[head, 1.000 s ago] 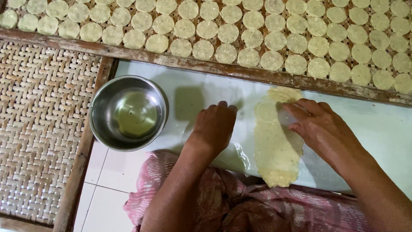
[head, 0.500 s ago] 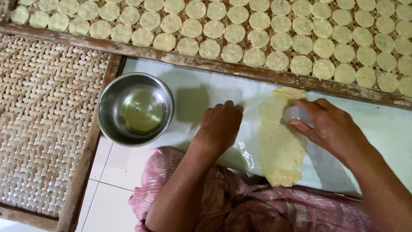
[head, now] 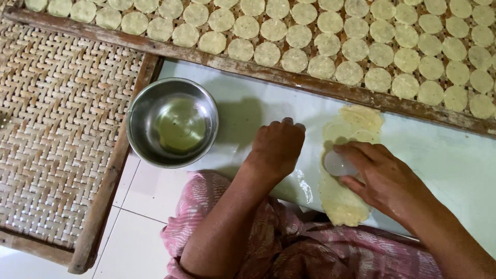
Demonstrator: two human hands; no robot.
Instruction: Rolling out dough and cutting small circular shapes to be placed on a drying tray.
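From the head view, a woven bamboo tray (head: pixel 62 134) with a wooden frame fills the left side, bare of dough. A second woven tray (head: pixel 268 67) runs along the top, its wooden edge slanting down toward the right, and it is packed with rows of small pale dough discs (head: pixel 305 36) lying flat, close together. Between the trays, a steel bowl (head: pixel 172 122) holding a little clear liquid stands at the left end of a white plastic sheet (head: pixel 454 165). The sheet is spread over a white tiled floor (head: pixel 139 206). A pink patterned cloth (head: pixel 310 248) covers the person's lap at the bottom edge.

A long strip of rolled dough (head: pixel 343 204) lies on the sheet, running from the top tray's frame down toward the lap. Nothing stands between either hand and the strip.

The left hand (head: pixel 276 150) rests knuckles up on the sheet, fingers curled under and holding nothing, just left of the strip and right of the bowl. The right hand (head: pixel 385 178) grasps a small round cutter (head: pixel 338 164), which sits on the middle of the strip, fingers wrapped over its right side. Round cut marks show in the dough above the cutter.
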